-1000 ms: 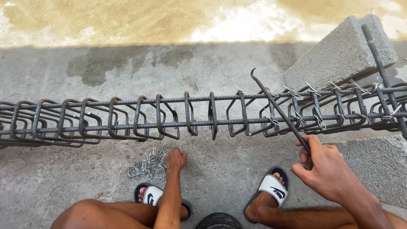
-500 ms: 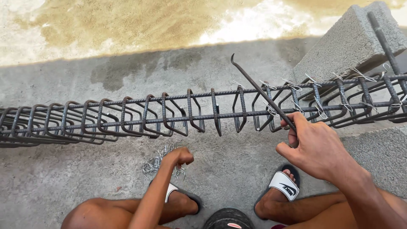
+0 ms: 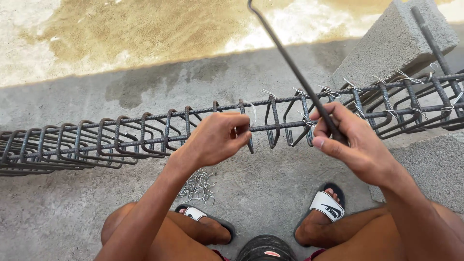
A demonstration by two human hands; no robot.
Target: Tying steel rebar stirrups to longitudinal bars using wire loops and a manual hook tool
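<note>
Left hand (image 3: 217,140) pinching wire tie (image 3: 252,113) at rebar cage (image 3: 145,140), long axis left-right across floor. Right hand (image 3: 353,145) closed on hook tool (image 3: 290,63), shaft angled up-left, just right of tie.

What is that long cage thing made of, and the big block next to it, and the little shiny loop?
The long cage looks like steel bars: dark, ribbed and dull, with a brownish, rusty tint. The big block looks like concrete: grey, rough and grainy. The little loop pinched in the left hand seems to be thin bare wire, pale and shiny. The hooked rod in the right hand also looks like dark metal.
</note>
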